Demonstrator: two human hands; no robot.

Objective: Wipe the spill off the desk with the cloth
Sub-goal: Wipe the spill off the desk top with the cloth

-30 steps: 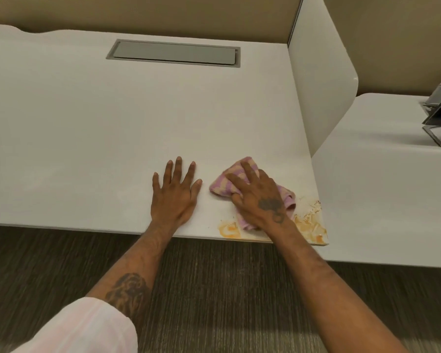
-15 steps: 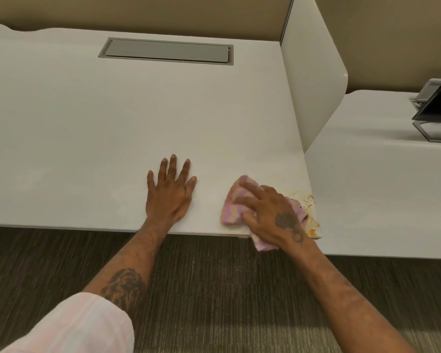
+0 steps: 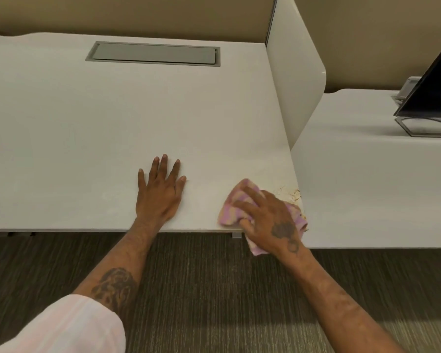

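Note:
A pink and cream striped cloth lies bunched at the front right corner of the white desk, partly hanging over the front edge. My right hand presses down on the cloth, fingers spread over it. Orange-brown spill marks show on the desk just right of the cloth, along the corner edge. My left hand rests flat on the desk, palm down, fingers apart, well left of the cloth and holding nothing.
A white divider panel stands along the desk's right side. Beyond it, a second desk carries a dark monitor on a metal stand. A grey cable hatch sits at the back. Carpet lies below the front edge.
My right hand has dragged the cloth right and toward the front edge, over the corner spill. The orange stain left of the cloth is gone. My left hand has stayed put.

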